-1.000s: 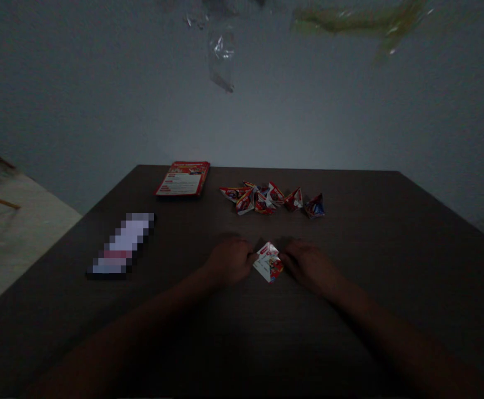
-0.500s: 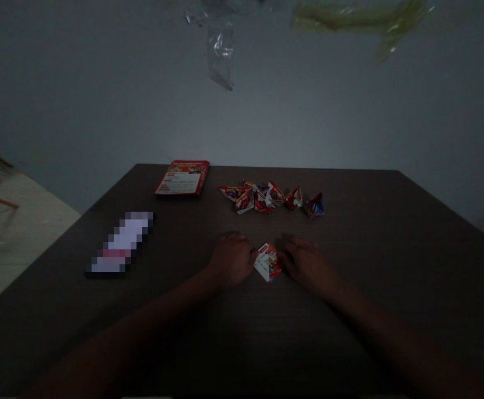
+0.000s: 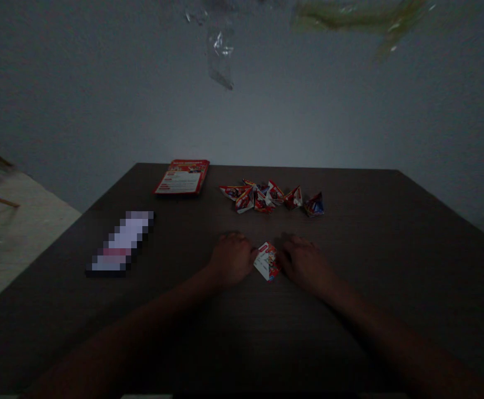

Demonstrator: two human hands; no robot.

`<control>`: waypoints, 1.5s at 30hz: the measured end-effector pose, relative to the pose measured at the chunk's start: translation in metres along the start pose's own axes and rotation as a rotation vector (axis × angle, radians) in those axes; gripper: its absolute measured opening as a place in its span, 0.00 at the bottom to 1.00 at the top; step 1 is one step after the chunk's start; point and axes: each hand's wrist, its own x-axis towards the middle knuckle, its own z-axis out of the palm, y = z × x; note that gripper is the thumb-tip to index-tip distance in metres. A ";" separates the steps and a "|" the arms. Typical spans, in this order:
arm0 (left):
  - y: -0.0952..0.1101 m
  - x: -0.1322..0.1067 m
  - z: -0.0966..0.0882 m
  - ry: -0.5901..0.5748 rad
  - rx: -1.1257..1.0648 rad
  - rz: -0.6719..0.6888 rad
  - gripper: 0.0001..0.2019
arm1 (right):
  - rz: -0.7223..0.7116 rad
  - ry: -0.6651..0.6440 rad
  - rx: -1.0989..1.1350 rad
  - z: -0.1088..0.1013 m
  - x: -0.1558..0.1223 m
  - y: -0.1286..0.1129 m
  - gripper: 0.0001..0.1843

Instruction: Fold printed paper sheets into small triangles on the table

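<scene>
A small folded piece of red and white printed paper (image 3: 267,261) lies on the dark wooden table (image 3: 391,249) between my two hands. My left hand (image 3: 230,258) pinches its left edge with curled fingers. My right hand (image 3: 302,261) grips its right edge, fingers closed on it. Behind them, near the middle of the table, sits a cluster of several folded paper shapes (image 3: 272,197) in the same red, white and blue print. The room is dim, so the fingertips are hard to make out.
A red printed stack of sheets (image 3: 183,177) lies at the table's far left edge. A blurred-out rectangular object (image 3: 121,243) rests at the left. A grey wall (image 3: 101,100) stands behind the table, and floor (image 3: 13,233) shows at the left.
My hands have squeezed the folded paper a little narrower and shifted it slightly away from me. Everything else stays put.
</scene>
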 end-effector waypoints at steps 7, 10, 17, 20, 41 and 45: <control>0.005 0.000 -0.005 0.027 0.010 -0.007 0.28 | 0.012 0.014 -0.023 0.001 0.000 -0.001 0.17; 0.006 0.002 -0.006 0.009 0.019 -0.021 0.31 | 0.011 0.010 -0.028 0.000 -0.001 -0.002 0.16; 0.005 0.005 -0.003 0.004 0.024 -0.042 0.31 | 0.018 -0.002 -0.018 -0.001 -0.001 -0.002 0.16; 0.005 0.005 -0.003 -0.003 0.021 -0.056 0.30 | 0.012 -0.004 -0.001 -0.002 -0.002 -0.001 0.17; -0.011 0.008 -0.005 -0.093 -0.116 0.002 0.19 | 0.022 -0.002 0.196 -0.003 0.001 0.010 0.18; -0.017 0.009 -0.004 -0.140 -0.179 0.017 0.17 | 0.025 -0.015 0.243 -0.003 0.001 0.015 0.18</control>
